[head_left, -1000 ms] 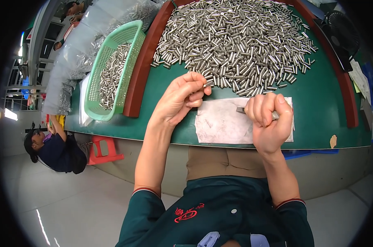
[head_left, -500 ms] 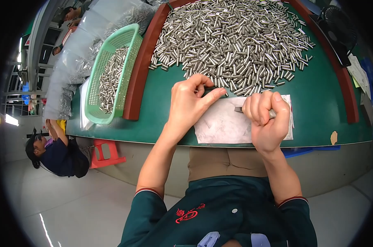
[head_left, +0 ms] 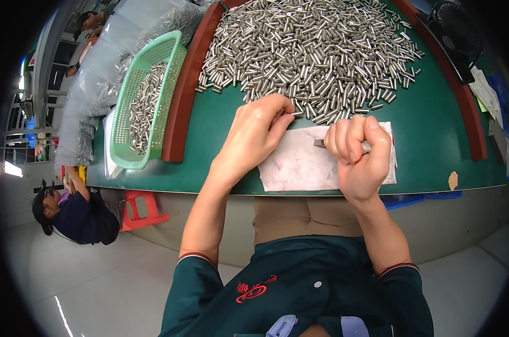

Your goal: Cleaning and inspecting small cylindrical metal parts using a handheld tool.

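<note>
My left hand point(head_left: 255, 130) is at the near edge of a large heap of short metal pins point(head_left: 316, 56). Its thumb and forefinger are pinched round one shiny pin point(head_left: 296, 114), whose end sticks out past the fingertips. To the right, my right hand point(head_left: 362, 154) is a closed fist over a stained white sheet point(head_left: 299, 163). A flat dark metal tip point(head_left: 319, 142) juts out of the fist on its left side, and a pale bit of the same tool shows by the thumb. Most of that tool is hidden in the palm.
Dark red rails point(head_left: 181, 106) border the green table point(head_left: 215, 163). Left of them stands a green mesh basket point(head_left: 117, 135) of pins, beside clear bags point(head_left: 91, 95) of pins. A black fan point(head_left: 455, 28) is at far right. Another person point(head_left: 77, 210) sits at left near a red stool point(head_left: 142, 210).
My left thumb and forefinger, apart before, have come together on a pin at the heap's edge. The right fist keeps its grip. The whole view has shifted slightly.
</note>
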`<state>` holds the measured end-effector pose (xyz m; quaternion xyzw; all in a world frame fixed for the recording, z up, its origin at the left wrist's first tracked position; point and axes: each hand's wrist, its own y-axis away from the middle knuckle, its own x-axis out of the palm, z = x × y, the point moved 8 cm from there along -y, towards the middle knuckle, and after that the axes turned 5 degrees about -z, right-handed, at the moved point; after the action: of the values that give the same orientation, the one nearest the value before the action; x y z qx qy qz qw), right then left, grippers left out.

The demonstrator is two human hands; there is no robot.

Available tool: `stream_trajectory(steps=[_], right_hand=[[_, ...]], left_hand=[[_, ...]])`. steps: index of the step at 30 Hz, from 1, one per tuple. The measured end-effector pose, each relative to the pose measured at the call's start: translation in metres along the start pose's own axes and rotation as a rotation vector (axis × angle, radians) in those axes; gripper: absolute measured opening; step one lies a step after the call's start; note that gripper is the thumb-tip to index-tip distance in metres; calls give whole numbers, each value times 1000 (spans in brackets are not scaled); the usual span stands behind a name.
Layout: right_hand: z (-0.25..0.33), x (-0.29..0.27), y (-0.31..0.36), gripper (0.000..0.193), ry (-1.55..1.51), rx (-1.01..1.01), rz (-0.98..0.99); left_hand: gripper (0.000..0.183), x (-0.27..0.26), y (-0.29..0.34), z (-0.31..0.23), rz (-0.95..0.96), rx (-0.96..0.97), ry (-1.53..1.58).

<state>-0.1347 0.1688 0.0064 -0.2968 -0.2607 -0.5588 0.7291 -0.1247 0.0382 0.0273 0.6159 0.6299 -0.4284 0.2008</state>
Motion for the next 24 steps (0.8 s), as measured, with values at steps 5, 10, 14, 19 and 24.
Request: stream_trajectory(steps=[5,10,14,19,24], right_hand=[[-1,1,1,37,5,0,1],[1,1,1,37,-2,-9,11],[1,0,1,37,-9,-6,9],[0,0,1,38,0,11,0],[0,-1,0,37,4,10,1]], left_hand=[[5,16,33,48,16,-692,1115],[8,16,32,51,28,-634,1333],[11,17,31,51,20,-635,1310],[14,17,31,50,24,-623,1292],[15,18,31,50,36,-633,1313]])
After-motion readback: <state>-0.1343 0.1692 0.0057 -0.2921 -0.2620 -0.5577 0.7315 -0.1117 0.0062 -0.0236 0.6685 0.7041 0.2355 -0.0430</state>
